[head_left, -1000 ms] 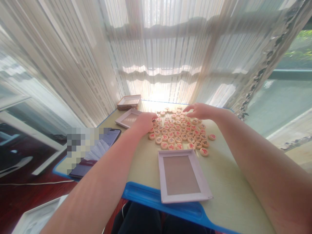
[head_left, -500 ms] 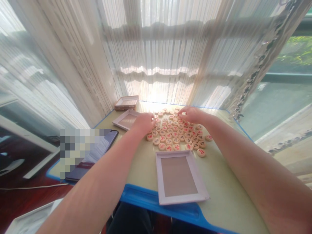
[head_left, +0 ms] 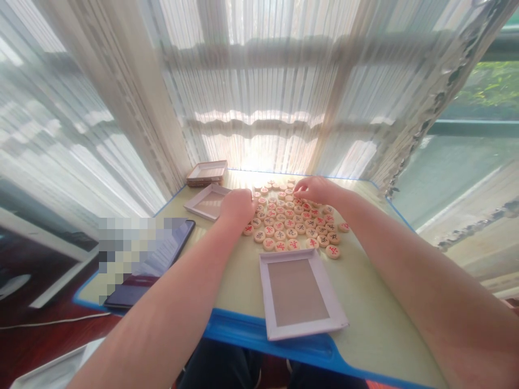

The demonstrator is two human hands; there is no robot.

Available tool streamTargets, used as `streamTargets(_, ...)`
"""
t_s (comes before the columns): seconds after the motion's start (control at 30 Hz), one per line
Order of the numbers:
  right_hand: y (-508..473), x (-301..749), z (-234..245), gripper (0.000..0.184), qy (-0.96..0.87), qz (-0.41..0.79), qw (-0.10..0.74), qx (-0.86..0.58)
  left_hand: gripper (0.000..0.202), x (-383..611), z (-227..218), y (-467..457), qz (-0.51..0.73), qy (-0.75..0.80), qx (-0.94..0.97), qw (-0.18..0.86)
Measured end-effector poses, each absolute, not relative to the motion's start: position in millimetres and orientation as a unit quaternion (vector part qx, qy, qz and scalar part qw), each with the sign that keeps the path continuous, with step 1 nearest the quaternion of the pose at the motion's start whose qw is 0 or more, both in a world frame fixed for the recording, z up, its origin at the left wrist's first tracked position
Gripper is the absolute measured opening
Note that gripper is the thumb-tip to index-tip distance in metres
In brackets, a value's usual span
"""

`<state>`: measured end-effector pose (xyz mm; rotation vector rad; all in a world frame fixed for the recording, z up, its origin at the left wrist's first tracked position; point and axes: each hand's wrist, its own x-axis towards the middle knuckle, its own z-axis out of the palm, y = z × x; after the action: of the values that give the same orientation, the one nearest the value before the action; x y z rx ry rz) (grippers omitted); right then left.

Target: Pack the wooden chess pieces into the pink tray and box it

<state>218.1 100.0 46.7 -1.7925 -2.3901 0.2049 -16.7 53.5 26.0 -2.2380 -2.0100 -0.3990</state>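
Note:
Chinese chess pieces (head_left: 289, 222), round pale discs with red or black characters, lie face up in a loose cluster on the table. At the cluster's left edge is my left hand (head_left: 238, 206), its fingers curled at the pieces. The back of the hand hides most of these fingers and whatever they hold. Across the cluster, my right hand (head_left: 318, 190) reaches over the far right pieces with bent fingers and its tips down among them. Whether a piece is pinched there is too small to make out. A shallow white-rimmed box part (head_left: 300, 294) sits in front of the pieces.
Another shallow box part (head_left: 205, 201) lies beside my left hand, with stacked boxes (head_left: 206, 172) behind it. A phone (head_left: 162, 256), partly blurred out, rests at the left. The folding table (head_left: 377, 324) has a blue edge; curtains (head_left: 259, 92) hang close behind it.
The view has shifted slightly. Both hands stay at about the same places by the pieces, and my left hand's visible fingers are turned a little more out of sight.

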Motion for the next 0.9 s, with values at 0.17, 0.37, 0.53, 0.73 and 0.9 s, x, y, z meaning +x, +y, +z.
streamTargets(0.17, 101.6, 217.2, 45.6, 0.035, -0.779, 0.076, 0.087, -0.616, 0.032, -15.9, 27.9, 52.1, -0.133, -0.671, -0.729, 0.039)
streamTargets(0.37, 97.8, 215.1, 49.2, 0.035, -0.776, 0.103, 0.119, -0.611, 0.03, -14.1, 28.7, 51.2, -0.144, -0.665, -0.732, 0.037)
streamTargets(0.53, 91.7, 204.5, 51.2, 0.025, -0.81, 0.063, 0.116, -0.572, 0.029, -14.2, 29.3, 51.7, -0.137, -0.651, -0.746, 0.038)
streamTargets(0.73, 88.6, 202.1, 56.7, 0.019, -0.814, 0.052, 0.076, -0.573, 0.028, -18.3, 29.5, 55.4, -0.138, -0.65, -0.745, 0.052)
streamTargets(0.9, 86.1, 198.1, 53.9, 0.025, -0.818, 0.099, 0.089, -0.559, 0.028, -15.6, 30.4, 53.9, -0.132, -0.652, -0.745, 0.052)
